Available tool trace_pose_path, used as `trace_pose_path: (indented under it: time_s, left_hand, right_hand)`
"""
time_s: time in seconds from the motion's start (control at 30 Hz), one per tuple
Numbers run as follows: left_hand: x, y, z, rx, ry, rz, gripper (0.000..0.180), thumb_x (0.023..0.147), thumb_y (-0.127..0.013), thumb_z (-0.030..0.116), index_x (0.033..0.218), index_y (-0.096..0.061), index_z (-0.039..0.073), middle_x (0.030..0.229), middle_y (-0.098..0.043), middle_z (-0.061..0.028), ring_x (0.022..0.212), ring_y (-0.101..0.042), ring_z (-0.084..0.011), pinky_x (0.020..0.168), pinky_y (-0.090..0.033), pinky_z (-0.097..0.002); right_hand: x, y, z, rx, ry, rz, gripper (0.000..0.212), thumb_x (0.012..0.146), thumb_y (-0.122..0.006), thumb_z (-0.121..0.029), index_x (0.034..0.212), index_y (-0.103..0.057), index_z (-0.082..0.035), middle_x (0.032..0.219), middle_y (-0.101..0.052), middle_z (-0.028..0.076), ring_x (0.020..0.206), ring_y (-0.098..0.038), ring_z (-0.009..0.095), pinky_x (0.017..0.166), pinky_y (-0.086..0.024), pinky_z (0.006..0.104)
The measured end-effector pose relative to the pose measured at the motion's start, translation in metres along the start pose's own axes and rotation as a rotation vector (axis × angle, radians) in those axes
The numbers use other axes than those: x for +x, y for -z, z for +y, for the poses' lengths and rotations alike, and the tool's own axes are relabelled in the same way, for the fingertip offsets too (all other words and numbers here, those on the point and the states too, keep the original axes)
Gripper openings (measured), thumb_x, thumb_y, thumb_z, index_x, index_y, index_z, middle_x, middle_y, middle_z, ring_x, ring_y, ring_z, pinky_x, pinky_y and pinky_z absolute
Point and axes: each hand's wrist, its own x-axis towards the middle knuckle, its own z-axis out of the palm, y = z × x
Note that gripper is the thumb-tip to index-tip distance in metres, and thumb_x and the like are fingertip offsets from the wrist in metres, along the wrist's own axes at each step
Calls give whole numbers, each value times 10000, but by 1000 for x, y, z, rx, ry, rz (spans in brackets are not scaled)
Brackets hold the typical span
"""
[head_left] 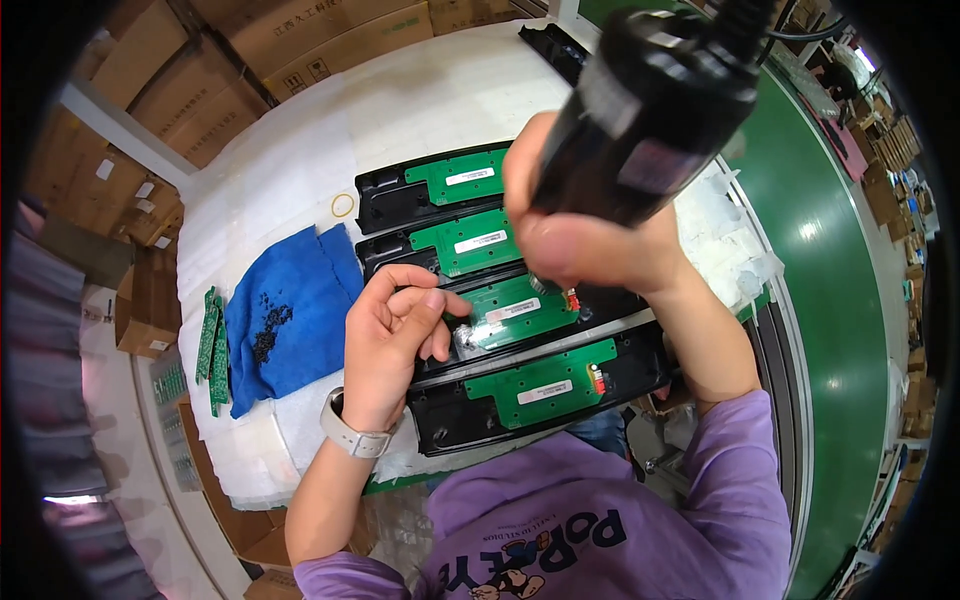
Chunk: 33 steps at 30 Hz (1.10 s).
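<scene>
My right hand (610, 250) is wrapped round a black electric screwdriver (640, 125), its cable rising from the top; it blocks part of the work from sight. My left hand (395, 320) has curled fingers, with thumb and fingertips together over the left end of a green circuit board (520, 312). Whatever lies in that pinch is too small to make out. This board sits in a long black plastic housing (420, 368), the second nearest of several in a row. The nearest housing (450, 425) bears another green board (540, 392) with a small red and white connector.
Left of the housings, a blue cloth (300, 370) carries a pile of small black screws (268, 325). Loose green boards (212, 345) lie by it. A yellow rubber band (343, 205) rests on the white table cover (290, 190). Cardboard boxes (330, 45) stand behind; a green surface (840, 330) runs along the right.
</scene>
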Motion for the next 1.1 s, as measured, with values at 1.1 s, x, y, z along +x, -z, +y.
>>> trace_pose_path:
  time_s: [1.1]
  left_hand:
    - [-4, -4, 4, 92, -83, -4, 222, 822, -569, 1, 1028, -487, 2, 993, -583, -88, 798, -510, -40, 704, -414, -171]
  right_hand:
    - [-6, 11, -10, 415, -88, -41, 386, 825, -523, -377, 963, -420, -31, 561, -427, -8, 387, -405, 101, 456, -382, 267]
